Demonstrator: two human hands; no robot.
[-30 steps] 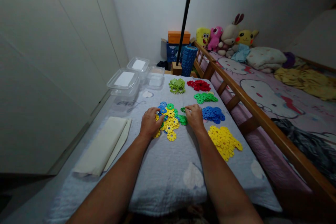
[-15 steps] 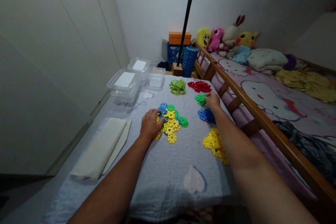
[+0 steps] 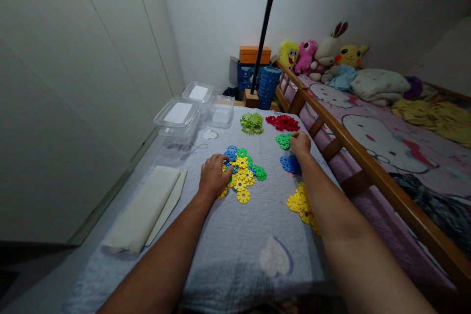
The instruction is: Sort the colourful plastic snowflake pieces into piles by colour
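Note:
On the cloth in front of me lies a mixed pile of yellow, blue and green snowflake discs (image 3: 242, 175). My left hand (image 3: 213, 175) rests at its left edge, thumb and fingers apart around the nearest discs. Farther right, my right hand (image 3: 300, 143) has its fingers drawn together at the edge of a green disc pile (image 3: 283, 141); whether a disc is between them is hidden. Below that wrist are a blue disc pile (image 3: 290, 164) and a yellow disc pile (image 3: 300, 202), both partly covered by my forearm. Light green discs (image 3: 251, 123) and red discs (image 3: 282, 122) sit at the back.
Clear plastic boxes (image 3: 178, 118) stand at the back left of the cloth-covered table (image 3: 253, 235). A folded beige cloth (image 3: 145, 208) lies on the left. A wooden bed rail (image 3: 342, 144) runs along the right side, and a black pole (image 3: 263, 32) rises behind the table.
My right hand has dropped slightly at the green pile; the green seen at its fingertips before no longer shows there. My left hand stays at the mixed pile. The view has shifted a little.

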